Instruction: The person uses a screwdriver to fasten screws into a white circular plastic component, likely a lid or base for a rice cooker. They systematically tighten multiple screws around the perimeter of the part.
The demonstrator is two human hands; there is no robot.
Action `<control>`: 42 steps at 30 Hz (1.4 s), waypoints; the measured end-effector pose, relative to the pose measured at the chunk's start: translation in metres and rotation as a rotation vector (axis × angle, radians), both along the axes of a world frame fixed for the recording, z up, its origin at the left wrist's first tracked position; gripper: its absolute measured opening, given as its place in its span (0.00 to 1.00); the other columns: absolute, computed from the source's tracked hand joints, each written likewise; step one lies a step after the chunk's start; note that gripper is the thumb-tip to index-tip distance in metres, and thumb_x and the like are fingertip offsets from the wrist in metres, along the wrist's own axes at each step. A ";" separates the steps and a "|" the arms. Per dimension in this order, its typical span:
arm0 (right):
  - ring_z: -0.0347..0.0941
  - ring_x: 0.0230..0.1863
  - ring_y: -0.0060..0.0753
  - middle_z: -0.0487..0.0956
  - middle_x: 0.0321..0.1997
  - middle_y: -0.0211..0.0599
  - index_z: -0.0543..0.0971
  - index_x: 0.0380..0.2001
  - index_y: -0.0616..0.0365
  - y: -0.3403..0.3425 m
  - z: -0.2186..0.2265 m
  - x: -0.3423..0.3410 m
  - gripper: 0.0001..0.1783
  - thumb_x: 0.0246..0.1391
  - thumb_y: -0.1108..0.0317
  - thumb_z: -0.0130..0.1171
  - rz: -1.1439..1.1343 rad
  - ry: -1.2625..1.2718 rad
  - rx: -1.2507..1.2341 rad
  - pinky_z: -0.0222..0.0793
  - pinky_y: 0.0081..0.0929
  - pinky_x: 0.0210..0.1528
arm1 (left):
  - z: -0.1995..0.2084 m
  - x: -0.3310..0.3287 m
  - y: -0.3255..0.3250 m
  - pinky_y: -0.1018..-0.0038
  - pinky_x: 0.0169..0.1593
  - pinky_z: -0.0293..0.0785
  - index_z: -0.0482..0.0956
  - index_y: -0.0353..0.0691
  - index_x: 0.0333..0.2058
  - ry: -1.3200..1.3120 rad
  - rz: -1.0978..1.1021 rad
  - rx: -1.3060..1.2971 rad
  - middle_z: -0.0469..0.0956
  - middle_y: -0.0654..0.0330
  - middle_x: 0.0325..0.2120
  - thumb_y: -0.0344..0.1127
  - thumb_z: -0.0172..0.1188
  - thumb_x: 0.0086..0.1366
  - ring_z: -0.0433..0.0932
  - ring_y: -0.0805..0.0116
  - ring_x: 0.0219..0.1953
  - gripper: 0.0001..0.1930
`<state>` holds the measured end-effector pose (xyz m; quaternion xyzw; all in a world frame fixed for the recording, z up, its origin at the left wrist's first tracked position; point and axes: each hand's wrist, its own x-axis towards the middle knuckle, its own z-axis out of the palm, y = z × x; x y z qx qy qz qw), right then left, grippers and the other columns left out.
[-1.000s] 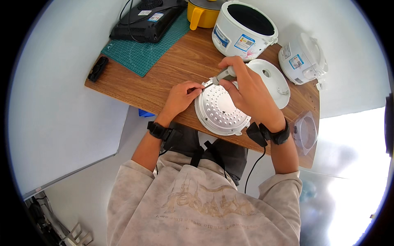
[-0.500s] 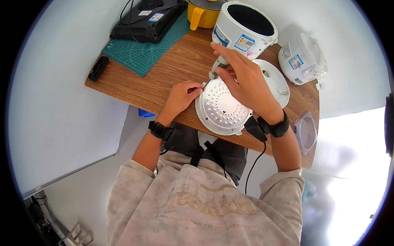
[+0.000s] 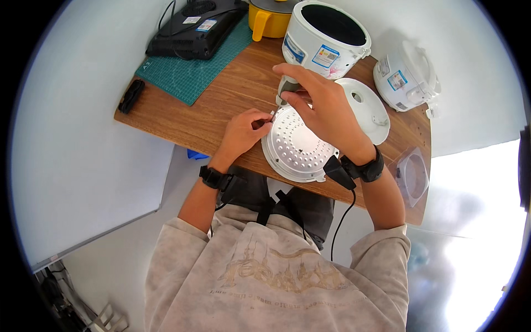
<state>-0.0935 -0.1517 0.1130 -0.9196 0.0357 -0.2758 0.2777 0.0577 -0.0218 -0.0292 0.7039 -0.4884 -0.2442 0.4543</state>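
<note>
- Right in front of the worker, the dimpled metal plate (image 3: 293, 157) lies flat near the close edge of the wooden table (image 3: 232, 91), and all the action is at its ten-to-eleven o'clock rim.
- The right hand (image 3: 327, 108) reaches over from two o'clock, thumb and fingers closed around a pale-handled screwdriver (image 3: 288, 87), which slants down toward that rim.
- And the left hand (image 3: 241, 131) is in from nine o'clock! Thumb and fingers are drawn close at the rim beside the shaft; whether they pinch the plate or some small part, I can't tell from here.
- The hands are close but apart, one on each side of the tool.
- My read of the step: driver work at one spot on the rim. The tip's exact seat is too small to make out.
- The next move, I'd judge, calls for a steady plate, the tip square in its spot, and the left fingers clear of any slip.
- Around the plate: a white lid (image 3: 377, 128) at two o'clock, a big rice cooker (image 3: 301, 50) near half past twelve, and a clear plastic piece (image 3: 412, 176) between three and four.
</note>
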 end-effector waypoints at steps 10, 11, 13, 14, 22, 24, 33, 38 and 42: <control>0.80 0.42 0.54 0.82 0.43 0.48 0.72 0.57 0.55 0.001 0.003 -0.010 0.27 0.54 0.81 0.63 -0.045 -0.013 0.020 0.76 0.41 0.40 | -0.002 0.000 0.002 0.74 0.46 0.78 0.85 0.35 0.47 0.065 0.014 -0.025 0.85 0.57 0.42 0.35 0.67 0.64 0.83 0.68 0.38 0.14; 0.80 0.42 0.54 0.82 0.43 0.48 0.72 0.57 0.55 0.001 0.002 -0.010 0.27 0.54 0.81 0.63 -0.046 -0.012 0.017 0.76 0.41 0.41 | -0.001 0.000 0.001 0.74 0.46 0.78 0.85 0.35 0.46 0.065 0.018 -0.022 0.85 0.57 0.42 0.35 0.68 0.64 0.83 0.68 0.38 0.14; 0.80 0.42 0.54 0.82 0.43 0.48 0.72 0.57 0.56 0.000 0.002 -0.011 0.27 0.54 0.81 0.63 -0.045 -0.015 0.020 0.77 0.41 0.41 | -0.002 0.001 0.000 0.74 0.46 0.78 0.85 0.35 0.46 0.070 0.027 -0.018 0.86 0.57 0.41 0.35 0.68 0.64 0.83 0.69 0.38 0.14; 0.80 0.42 0.54 0.82 0.43 0.48 0.72 0.57 0.56 0.000 0.002 -0.011 0.26 0.54 0.81 0.63 -0.043 -0.021 0.025 0.77 0.41 0.41 | -0.004 0.001 -0.001 0.74 0.46 0.78 0.86 0.35 0.46 0.075 0.033 -0.017 0.86 0.57 0.41 0.35 0.68 0.64 0.83 0.69 0.37 0.14; 0.80 0.42 0.54 0.82 0.44 0.48 0.72 0.56 0.56 -0.001 0.000 -0.013 0.26 0.54 0.82 0.62 -0.045 -0.017 0.053 0.77 0.41 0.40 | -0.006 0.004 -0.003 0.73 0.44 0.79 0.86 0.36 0.44 0.112 0.024 -0.002 0.87 0.57 0.38 0.35 0.68 0.63 0.83 0.69 0.36 0.13; 0.80 0.43 0.55 0.82 0.44 0.48 0.72 0.56 0.56 -0.001 0.000 -0.013 0.26 0.54 0.82 0.62 -0.032 -0.022 0.055 0.77 0.41 0.40 | -0.009 0.006 -0.003 0.72 0.44 0.79 0.87 0.38 0.43 0.138 0.018 -0.004 0.87 0.56 0.38 0.36 0.67 0.62 0.84 0.66 0.37 0.12; 0.80 0.43 0.54 0.81 0.47 0.45 0.73 0.55 0.55 0.002 -0.004 -0.018 0.27 0.52 0.85 0.62 -0.028 -0.043 0.049 0.78 0.39 0.39 | -0.004 0.011 -0.004 0.73 0.42 0.78 0.87 0.38 0.42 0.210 -0.030 0.050 0.86 0.58 0.36 0.35 0.67 0.62 0.82 0.70 0.34 0.12; 0.81 0.43 0.54 0.82 0.47 0.44 0.73 0.55 0.54 0.003 -0.001 -0.024 0.27 0.52 0.85 0.62 -0.064 -0.049 0.034 0.79 0.39 0.39 | 0.000 0.010 -0.005 0.73 0.42 0.78 0.87 0.38 0.42 0.203 -0.020 0.078 0.86 0.58 0.36 0.35 0.68 0.62 0.82 0.70 0.35 0.12; 0.81 0.42 0.54 0.82 0.47 0.45 0.74 0.54 0.54 0.003 -0.004 -0.023 0.25 0.53 0.83 0.63 -0.069 -0.071 0.049 0.79 0.39 0.39 | -0.002 0.010 -0.004 0.74 0.41 0.78 0.87 0.38 0.42 0.203 -0.017 0.053 0.87 0.58 0.35 0.35 0.67 0.61 0.82 0.70 0.34 0.12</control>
